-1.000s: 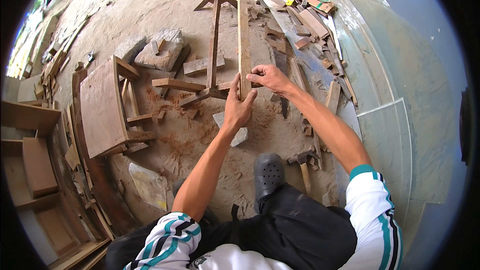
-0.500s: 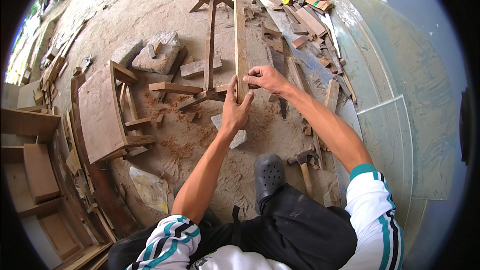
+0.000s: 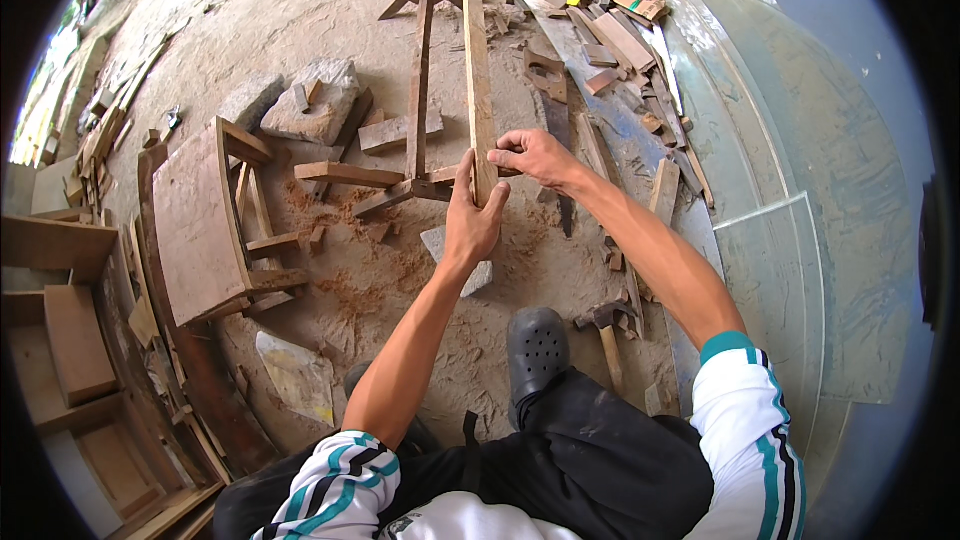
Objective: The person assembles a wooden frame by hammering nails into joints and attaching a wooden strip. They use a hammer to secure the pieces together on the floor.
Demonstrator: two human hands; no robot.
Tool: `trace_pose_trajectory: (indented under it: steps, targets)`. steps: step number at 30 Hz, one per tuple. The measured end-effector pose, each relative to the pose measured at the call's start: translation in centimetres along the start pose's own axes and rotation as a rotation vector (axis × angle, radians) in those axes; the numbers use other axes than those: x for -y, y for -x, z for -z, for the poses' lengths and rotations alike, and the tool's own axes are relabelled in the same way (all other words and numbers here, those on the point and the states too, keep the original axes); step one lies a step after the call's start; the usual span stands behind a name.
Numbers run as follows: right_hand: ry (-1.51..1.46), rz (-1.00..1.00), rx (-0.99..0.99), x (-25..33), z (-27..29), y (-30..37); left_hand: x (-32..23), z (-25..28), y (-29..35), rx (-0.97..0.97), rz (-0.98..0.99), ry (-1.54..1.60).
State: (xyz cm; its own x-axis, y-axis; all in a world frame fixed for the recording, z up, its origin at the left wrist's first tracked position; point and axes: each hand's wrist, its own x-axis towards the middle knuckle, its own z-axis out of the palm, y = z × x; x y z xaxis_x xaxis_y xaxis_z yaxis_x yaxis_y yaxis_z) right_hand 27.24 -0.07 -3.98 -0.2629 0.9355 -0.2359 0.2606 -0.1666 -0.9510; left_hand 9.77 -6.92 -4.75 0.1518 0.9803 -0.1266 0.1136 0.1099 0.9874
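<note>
A long, pale wooden strip (image 3: 477, 70) points away from me, its near end in my left hand (image 3: 473, 225). The left thumb is on the right side of the strip and the fingers are on its left. My right hand (image 3: 540, 160) is closed in a pinch at the strip's right edge, just beyond the left thumb. Whatever lies between those fingertips is too small or hidden to make out. Just left of and under the strip lies a dark wooden frame (image 3: 421, 80) with a long bar and crossed legs at both ends.
A hammer (image 3: 610, 345) and a handsaw (image 3: 546, 77) lie to the right, near scattered wood offcuts (image 3: 620, 40). On the left stand a small wooden stool or table on its side (image 3: 203, 225) and stone blocks (image 3: 315, 105). Glass sheets (image 3: 770, 290) cover the right side.
The far end of the strip has shifted very slightly left. Both hands keep almost the same place and grip.
</note>
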Motion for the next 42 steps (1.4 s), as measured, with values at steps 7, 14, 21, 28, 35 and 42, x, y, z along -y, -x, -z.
trace_pose_trajectory:
  steps: [7, 14, 21, 28, 35, 42]
  targets:
    - [-0.012, 0.020, -0.002, 0.1, 0.0, 0.2, 0.4, 0.1, -0.1, 0.010, -0.015, -0.026]
    - [0.014, 0.016, -0.005, 0.2, 0.0, 0.3, 0.3, 0.3, 0.0, 0.031, 0.008, -0.008]
    - [-0.055, -0.047, 0.028, 0.9, 0.1, 0.3, -0.1, 0.6, -0.1, 0.048, 0.049, -0.020]
    - [-0.191, -0.141, 0.077, 0.6, 0.6, -0.3, -0.3, 0.6, -1.5, 0.068, 0.063, 0.070]
    - [-0.279, -0.213, 0.088, 0.5, 1.0, -0.4, -0.9, 0.3, -1.4, 0.104, 0.145, 0.153]
    - [-0.329, -0.245, 0.056, 1.3, 1.1, -0.3, -0.4, -0.1, -1.5, 0.081, 0.112, 0.093]
